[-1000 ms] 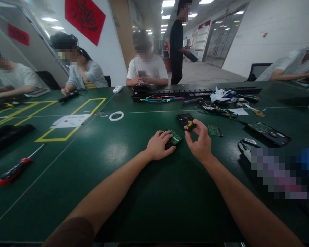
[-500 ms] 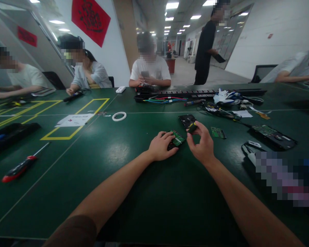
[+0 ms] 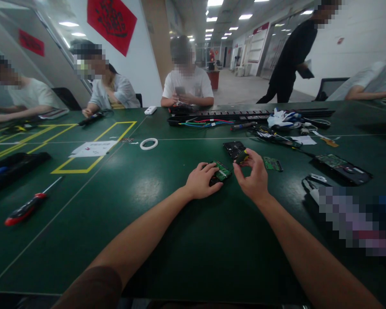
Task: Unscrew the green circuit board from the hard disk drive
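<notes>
My left hand (image 3: 202,181) grips a small hard drive (image 3: 224,172) with a green circuit board facing up. The fingers lie across its left part and the thumb is along the near edge. Between the thumb and fingers of my right hand (image 3: 254,177) is the yellow and black handle of a short screwdriver (image 3: 242,157). Its tip cannot be made out. Just behind that handle lies a second black hard drive (image 3: 233,148), partly covered by it. A loose green circuit board (image 3: 272,164) rests to the right of my right hand.
A larger hard drive (image 3: 342,167) lies at the right. Farther back are a long black rail (image 3: 225,115), white gloves (image 3: 281,118) and cables. On the left are a white tape ring (image 3: 149,144), a red and black screwdriver (image 3: 27,210) and a black tray (image 3: 22,161). Several people sit around the green table.
My hands have kept nearly the same places; the screwdriver handle has turned slightly in my right fingers. In the background, a standing person in black has walked to the right.
</notes>
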`<state>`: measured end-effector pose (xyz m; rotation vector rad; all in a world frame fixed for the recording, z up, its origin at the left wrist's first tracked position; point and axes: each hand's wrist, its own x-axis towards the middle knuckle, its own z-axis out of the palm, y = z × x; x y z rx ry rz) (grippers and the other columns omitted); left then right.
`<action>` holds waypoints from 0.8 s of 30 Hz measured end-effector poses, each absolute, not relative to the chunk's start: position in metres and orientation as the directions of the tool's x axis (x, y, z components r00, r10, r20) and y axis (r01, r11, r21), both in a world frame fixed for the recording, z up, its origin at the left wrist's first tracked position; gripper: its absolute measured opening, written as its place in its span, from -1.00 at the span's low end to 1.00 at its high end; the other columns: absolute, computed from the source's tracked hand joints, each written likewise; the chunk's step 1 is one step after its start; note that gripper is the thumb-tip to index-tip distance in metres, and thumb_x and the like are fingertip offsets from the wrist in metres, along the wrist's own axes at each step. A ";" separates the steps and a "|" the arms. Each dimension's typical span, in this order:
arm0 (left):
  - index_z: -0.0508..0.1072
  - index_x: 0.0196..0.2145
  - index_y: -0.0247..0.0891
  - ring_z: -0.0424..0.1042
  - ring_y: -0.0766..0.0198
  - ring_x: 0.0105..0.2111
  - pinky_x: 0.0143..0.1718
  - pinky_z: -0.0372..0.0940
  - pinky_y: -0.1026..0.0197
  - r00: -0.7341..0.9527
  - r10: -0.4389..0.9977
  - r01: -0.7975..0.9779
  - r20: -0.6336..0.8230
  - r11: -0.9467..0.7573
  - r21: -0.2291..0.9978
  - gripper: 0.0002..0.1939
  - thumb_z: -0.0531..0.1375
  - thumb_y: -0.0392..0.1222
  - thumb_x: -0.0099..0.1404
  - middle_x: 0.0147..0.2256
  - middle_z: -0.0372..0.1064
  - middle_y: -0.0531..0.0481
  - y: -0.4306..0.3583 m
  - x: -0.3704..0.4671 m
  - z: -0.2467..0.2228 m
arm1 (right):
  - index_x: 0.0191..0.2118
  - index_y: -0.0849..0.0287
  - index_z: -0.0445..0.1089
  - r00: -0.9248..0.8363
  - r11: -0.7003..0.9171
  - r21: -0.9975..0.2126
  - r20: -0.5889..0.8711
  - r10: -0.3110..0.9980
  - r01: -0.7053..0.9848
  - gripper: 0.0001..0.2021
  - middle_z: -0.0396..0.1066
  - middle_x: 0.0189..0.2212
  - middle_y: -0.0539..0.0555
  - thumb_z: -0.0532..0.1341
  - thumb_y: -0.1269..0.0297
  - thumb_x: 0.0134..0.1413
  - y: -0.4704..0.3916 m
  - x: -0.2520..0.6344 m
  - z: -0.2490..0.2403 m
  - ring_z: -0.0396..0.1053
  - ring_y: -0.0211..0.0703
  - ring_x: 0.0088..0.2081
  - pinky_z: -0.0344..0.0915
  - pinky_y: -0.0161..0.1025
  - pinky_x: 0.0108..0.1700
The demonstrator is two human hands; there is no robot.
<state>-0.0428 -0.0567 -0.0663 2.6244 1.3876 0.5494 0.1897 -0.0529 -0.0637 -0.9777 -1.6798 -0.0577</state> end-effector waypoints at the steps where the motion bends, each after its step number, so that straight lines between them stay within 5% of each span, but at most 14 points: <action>1: 0.34 0.32 -0.12 0.15 -0.17 0.32 0.27 0.29 -0.25 0.514 0.818 0.772 0.261 -0.573 0.275 -0.32 0.16 0.27 0.38 0.36 0.24 -0.07 -0.057 -0.043 -0.066 | 0.38 0.00 0.09 -0.010 0.651 -0.439 0.825 0.566 0.618 -0.34 0.39 0.15 0.25 0.31 0.26 0.23 -0.053 0.190 -0.063 0.59 0.03 -0.14 0.64 0.08 -0.08; 7: 0.35 0.31 -0.15 0.16 -0.17 0.30 0.28 0.28 -0.22 0.516 0.810 0.774 0.279 -0.580 0.253 -0.32 0.16 0.27 0.38 0.35 0.26 -0.07 -0.056 -0.043 -0.067 | 0.34 0.06 0.08 0.035 0.648 -0.478 0.819 0.572 0.593 -0.35 0.36 0.19 0.26 0.33 0.24 0.22 -0.052 0.190 -0.063 0.62 -0.03 -0.15 0.63 0.03 -0.04; 15: 0.35 0.31 -0.13 0.16 -0.18 0.31 0.26 0.30 -0.23 0.508 0.817 0.780 0.274 -0.571 0.257 -0.32 0.16 0.27 0.37 0.36 0.26 -0.05 -0.056 -0.042 -0.068 | 0.36 -0.01 0.12 -0.036 0.655 -0.371 0.854 0.520 0.658 -0.36 0.39 0.12 0.23 0.33 0.24 0.23 -0.053 0.189 -0.062 0.55 0.01 -0.16 0.63 0.10 -0.10; 24: 0.36 0.31 -0.13 0.16 -0.17 0.31 0.26 0.29 -0.23 0.511 0.813 0.777 0.278 -0.576 0.256 -0.33 0.16 0.27 0.38 0.35 0.26 -0.07 -0.056 -0.042 -0.068 | 0.37 0.07 0.08 0.011 0.644 -0.430 0.837 0.547 0.633 -0.35 0.39 0.18 0.29 0.31 0.21 0.25 -0.052 0.189 -0.065 0.61 -0.01 -0.17 0.63 0.05 -0.06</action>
